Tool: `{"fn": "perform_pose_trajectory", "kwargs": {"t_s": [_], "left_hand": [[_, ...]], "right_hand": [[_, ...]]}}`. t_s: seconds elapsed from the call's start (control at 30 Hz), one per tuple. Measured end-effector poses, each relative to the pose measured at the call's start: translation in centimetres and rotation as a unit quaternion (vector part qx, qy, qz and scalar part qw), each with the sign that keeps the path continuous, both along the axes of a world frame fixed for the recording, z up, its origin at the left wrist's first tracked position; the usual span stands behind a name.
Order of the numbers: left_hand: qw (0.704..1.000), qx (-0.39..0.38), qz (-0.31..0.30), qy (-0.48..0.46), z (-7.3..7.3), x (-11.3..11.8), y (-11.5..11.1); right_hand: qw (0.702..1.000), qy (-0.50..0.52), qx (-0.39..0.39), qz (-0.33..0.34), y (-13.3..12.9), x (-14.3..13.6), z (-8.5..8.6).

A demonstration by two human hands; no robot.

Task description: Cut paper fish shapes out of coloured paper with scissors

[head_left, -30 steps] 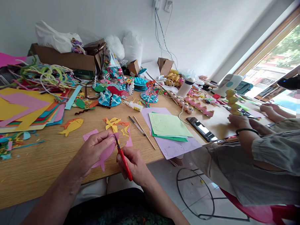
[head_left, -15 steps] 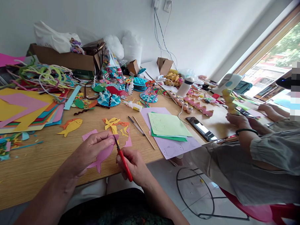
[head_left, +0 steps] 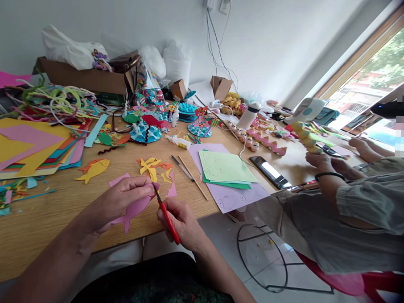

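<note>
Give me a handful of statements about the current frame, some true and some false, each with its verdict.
1. The right hand holds scissors with red handles. True.
2. The left hand holds a green paper leaf. False: it holds a pink paper fish shape.
3. The yellow and orange paper fish lies on the wooden table. True.
4. The black smartphone lies on top of the light green paper sheet. False: it lies on the table, to the right of that sheet.
5. The thin wooden stick lies beside a pen. True.
</note>
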State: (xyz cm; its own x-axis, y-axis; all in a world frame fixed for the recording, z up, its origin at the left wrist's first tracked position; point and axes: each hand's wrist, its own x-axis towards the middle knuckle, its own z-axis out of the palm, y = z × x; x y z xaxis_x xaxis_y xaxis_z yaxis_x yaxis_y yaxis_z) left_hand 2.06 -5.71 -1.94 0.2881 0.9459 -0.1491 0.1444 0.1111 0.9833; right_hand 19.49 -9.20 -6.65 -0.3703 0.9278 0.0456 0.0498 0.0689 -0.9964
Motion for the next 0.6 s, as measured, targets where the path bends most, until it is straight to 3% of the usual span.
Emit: {"fn": "perform_pose_trajectory", "kwargs": {"t_s": [0.17,0.6], "left_hand": [[0.999,0.021,-0.024,0.01,0.3,-0.2,0.5],[0.991,-0.011,-0.123,0.057,0.6,-1.0,1.7]], "right_hand": [[1.0,-0.003,0.0,0.009,-0.1,0.2,0.2],[0.999,-0.023,-0.005,0.033,0.2,1.0,0.6]]}}
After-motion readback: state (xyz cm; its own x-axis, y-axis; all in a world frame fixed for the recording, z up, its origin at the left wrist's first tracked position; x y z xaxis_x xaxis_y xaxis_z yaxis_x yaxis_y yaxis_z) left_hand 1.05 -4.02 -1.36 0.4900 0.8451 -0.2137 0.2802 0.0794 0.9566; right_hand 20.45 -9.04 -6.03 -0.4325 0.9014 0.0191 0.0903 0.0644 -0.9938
